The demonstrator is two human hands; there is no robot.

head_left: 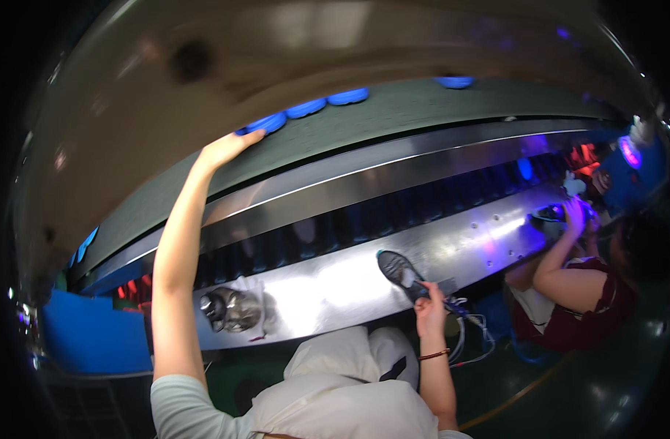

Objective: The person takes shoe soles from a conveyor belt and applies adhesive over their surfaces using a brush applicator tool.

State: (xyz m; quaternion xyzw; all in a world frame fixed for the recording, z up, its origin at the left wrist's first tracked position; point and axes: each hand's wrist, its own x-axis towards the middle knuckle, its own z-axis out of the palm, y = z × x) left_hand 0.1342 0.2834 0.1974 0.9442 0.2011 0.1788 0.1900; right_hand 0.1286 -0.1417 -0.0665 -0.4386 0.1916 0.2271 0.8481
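Observation:
My left hand [229,148] reaches up to the far conveyor, its thumb against the nearest of several blue rounded pieces [267,123]. The overhanging brownish cover hides the other fingers and the far ends of these pieces. On the right, my right hand [430,311] pinches one end of a dark shoe upper [399,269] with a pale patch inside. The upper lies slanted over the metal bench [317,293], its other end pointing away to the left. A dark, shiny metal device [235,309] stands on the bench below my left forearm.
A brownish cover [335,44] overhangs the green conveyor belt [415,102]. Between belt and bench runs a row of dark shapes [306,238]. Pale cables [481,336] hang beside my right hand. At the right, another person's hand [573,214] is at a dark item on the bench.

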